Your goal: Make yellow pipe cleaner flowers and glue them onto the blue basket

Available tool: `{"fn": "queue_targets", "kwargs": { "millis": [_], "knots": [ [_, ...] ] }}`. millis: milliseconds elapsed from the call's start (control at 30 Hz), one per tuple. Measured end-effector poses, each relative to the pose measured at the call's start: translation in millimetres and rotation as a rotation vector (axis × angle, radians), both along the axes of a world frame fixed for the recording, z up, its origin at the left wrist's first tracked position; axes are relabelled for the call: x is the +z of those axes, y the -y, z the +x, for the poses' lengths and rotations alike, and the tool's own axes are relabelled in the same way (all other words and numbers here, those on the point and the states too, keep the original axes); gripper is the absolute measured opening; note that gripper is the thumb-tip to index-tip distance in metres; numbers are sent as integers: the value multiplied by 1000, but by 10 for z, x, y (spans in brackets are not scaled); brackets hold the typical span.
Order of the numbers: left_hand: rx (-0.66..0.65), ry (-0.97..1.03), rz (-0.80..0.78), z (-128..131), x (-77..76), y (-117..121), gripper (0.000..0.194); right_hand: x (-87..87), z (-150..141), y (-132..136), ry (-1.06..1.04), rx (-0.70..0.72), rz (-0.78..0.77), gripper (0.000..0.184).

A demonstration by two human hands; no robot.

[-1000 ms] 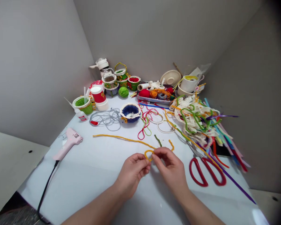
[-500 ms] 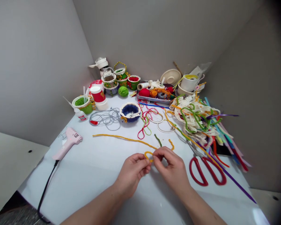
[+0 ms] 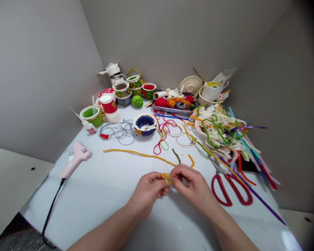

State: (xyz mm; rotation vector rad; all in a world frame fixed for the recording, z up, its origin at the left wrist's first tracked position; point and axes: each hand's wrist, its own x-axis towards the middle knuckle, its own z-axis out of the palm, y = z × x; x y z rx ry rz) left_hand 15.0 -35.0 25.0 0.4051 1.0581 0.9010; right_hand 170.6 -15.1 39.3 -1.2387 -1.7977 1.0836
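Between my two hands, above the white table, is a small loop of fuzzy yellow cord (image 3: 166,176). My left hand (image 3: 151,191) is closed, pinching the loop's left side between thumb and fingertips. On the other side, my right hand (image 3: 188,181) grips the cord close to the loop, its fingers bent together. A long yellow strand (image 3: 136,152) lies on the table and runs behind my right hand; whether it joins the loop is hidden. Just beyond that hand lie a short yellow piece (image 3: 191,160) and a short dark green piece (image 3: 176,156).
Red-handled scissors (image 3: 230,190) lie right of my hands, beside a heap of lace and cords (image 3: 217,129). A pink glue gun (image 3: 75,158) rests at left. Farther back are a blue bowl-shaped basket (image 3: 145,124), tangled grey cord (image 3: 117,132), a glue bottle (image 3: 89,128) and a yarn tray (image 3: 172,108).
The yellow loop has gone from round and open to smaller and flatter, with a strand across it. Both hands stay in nearly the same place.
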Motion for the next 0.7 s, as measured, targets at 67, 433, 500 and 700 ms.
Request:
{"fn": "queue_targets", "kwargs": {
  "millis": [67,433,500,700],
  "knots": [
    [-35,-39,-3,-3,-10,2,10,9,18,-6,6,27,-39,14],
    [81,133,-24,-45,10,-14,15,-58,-52,-12,-368,-177,-318,23],
    [70,141,-23,-46,16,-11,17,-62,-92,-12,-365,-236,-324,18],
    [43,-38,165,-50,-13,0,22,-99,-106,17,-267,-260,-272,15]
  ]
}}
